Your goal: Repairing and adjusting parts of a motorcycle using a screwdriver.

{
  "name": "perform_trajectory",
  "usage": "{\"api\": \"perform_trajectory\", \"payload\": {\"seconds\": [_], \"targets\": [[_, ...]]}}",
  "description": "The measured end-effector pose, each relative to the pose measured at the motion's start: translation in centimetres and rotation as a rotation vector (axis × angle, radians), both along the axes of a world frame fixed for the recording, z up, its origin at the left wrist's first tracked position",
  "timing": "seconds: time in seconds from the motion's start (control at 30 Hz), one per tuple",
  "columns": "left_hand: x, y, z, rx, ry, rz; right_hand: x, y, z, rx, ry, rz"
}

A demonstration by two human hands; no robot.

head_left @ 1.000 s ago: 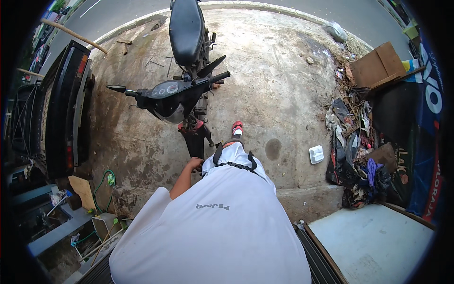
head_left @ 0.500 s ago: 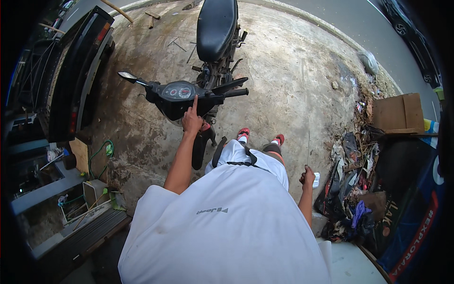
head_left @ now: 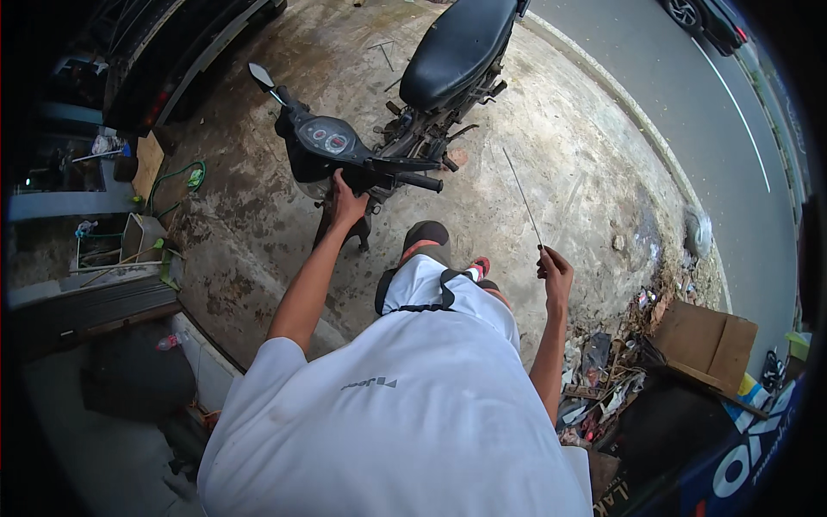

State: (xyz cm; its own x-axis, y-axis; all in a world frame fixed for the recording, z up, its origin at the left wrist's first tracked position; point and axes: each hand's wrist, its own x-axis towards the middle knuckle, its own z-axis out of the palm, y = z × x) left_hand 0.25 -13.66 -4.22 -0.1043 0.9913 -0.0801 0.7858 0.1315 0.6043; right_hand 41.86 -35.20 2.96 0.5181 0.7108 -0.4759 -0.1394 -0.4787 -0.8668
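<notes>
On the concrete floor point(head_left: 551, 112) stands a motorbike point(head_left: 405, 133), presumably heavy, best steadied by its handlebar point(head_left: 419, 181); the left hand point(head_left: 348, 207) touches its front, closure unclear. Beside it, the right hand point(head_left: 556, 272) pinches a thin rod point(head_left: 523, 198), probably light and stiff, by one end.

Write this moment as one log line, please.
left hand: at front of black motorcycle | right hand: holds thin straight dark rod | also visible: brown rectangular cardboard

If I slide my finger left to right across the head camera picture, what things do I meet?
Green hose, motorbike's mirror, dashboard, red shoe, thin rod in the right grip, cardboard.
</notes>
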Motion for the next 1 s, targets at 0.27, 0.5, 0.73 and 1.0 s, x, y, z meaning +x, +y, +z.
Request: {"api": "perform_trajectory", "payload": {"seconds": [0.27,0.5,0.73,1.0], "targets": [[4.0,-0.5,0.9,-0.578,-1.473,0.779,1.5,10.3,5.7,0.120,0.119,0.371],[8.6,-0.4,-4.0,-0.418,-1.797,0.712,-2.1,21.7,10.0,0.088,0.009,0.775],[10.9,-0.5,-3.5,-0.177,-2.175,0.329,-6.0,33.4,16.1,0.133,-0.550,1.391],[12.1,-0.5,-5.6,-0.066,-2.174,0.604,-11.6,42.8,20.0,0.251,-0.676,1.879]]}}
